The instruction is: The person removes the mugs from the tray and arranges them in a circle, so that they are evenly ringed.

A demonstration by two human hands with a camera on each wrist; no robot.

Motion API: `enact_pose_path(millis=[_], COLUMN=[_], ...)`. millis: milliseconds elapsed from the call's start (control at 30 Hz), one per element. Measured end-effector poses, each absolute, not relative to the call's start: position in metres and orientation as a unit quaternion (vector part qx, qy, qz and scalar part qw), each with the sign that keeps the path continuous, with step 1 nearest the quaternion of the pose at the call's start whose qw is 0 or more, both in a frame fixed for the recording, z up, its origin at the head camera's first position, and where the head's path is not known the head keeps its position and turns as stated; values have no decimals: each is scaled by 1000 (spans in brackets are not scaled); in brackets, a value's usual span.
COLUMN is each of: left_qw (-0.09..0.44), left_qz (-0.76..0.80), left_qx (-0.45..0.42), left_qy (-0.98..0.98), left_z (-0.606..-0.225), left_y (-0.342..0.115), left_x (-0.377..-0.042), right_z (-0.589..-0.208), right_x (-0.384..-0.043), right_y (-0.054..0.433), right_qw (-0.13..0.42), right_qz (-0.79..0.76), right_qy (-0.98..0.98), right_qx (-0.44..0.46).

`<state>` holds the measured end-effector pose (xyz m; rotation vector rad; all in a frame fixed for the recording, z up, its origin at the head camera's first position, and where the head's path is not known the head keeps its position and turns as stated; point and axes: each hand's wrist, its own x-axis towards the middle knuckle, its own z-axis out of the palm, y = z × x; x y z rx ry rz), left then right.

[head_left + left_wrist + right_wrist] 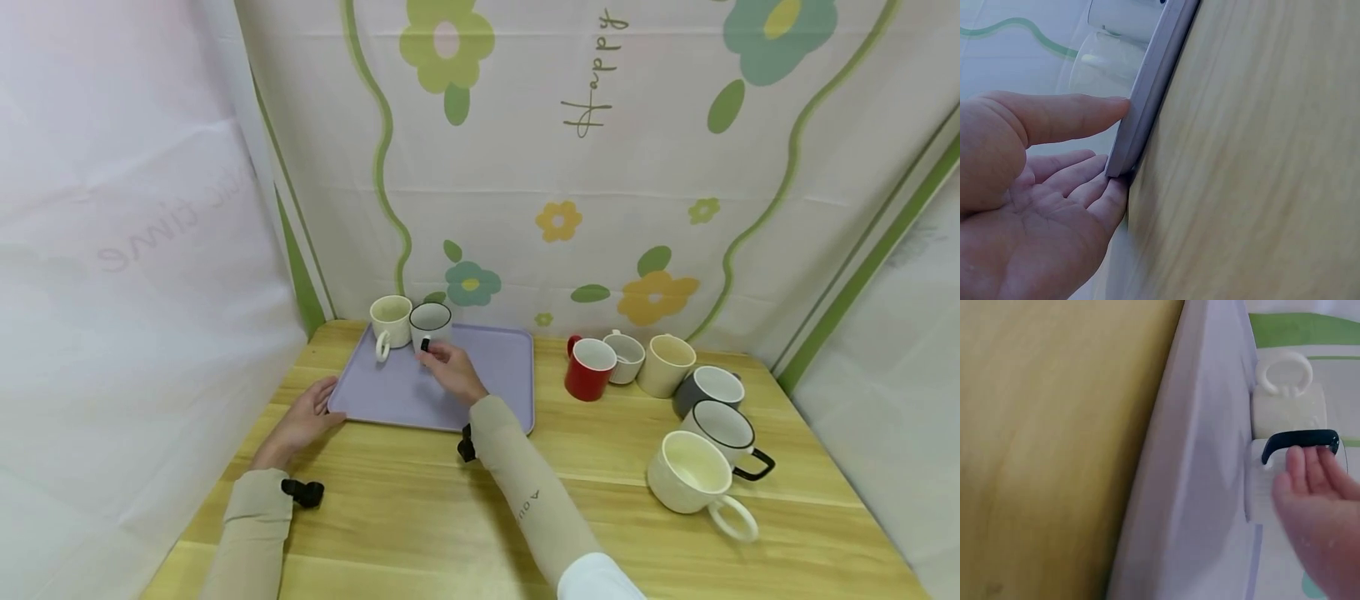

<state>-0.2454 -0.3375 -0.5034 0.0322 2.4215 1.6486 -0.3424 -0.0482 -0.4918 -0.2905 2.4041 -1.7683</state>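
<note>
The purple tray [487, 375] lies on the table; on its back left part stand a cream mug [391, 321] with a ring handle and a white mug [431, 317] with a black rim and black handle. My left hand [303, 421] holds the tray's near left corner, thumb on one edge and fingers on the other. With fairly straight fingers, my right hand [453, 372] touches the white mug's black handle [1300, 439]. In the right wrist view the handle shows whole, fingertips against its inner side. Both mugs are upright and close together.
To the right of the tray stand a red mug [589, 371], a ribbed white mug [624, 358], a beige mug [666, 367], a dark grey mug [690, 396], another black-rimmed white mug [720, 429] and a large cream mug [678, 479]. A printed cloth [510, 167] hangs behind the table.
</note>
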Motion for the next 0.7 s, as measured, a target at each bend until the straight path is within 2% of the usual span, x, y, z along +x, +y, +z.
enact_pose_path(millis=[133, 500, 700], left_qw=[107, 104, 108], left_qz=[554, 560, 562], left_qx=[14, 9, 12], left_qy=[825, 822, 820], left_z=[-503, -501, -504], left_y=[-337, -337, -337], left_x=[-245, -245, -246], right_z=[-488, -474, -470], right_x=[-337, -301, -272], right_y=[-45, -28, 5], right_qw=[84, 181, 233], right_qz=[-573, -638, -694], right_qy=[814, 745, 679], right_qx=[-53, -74, -54])
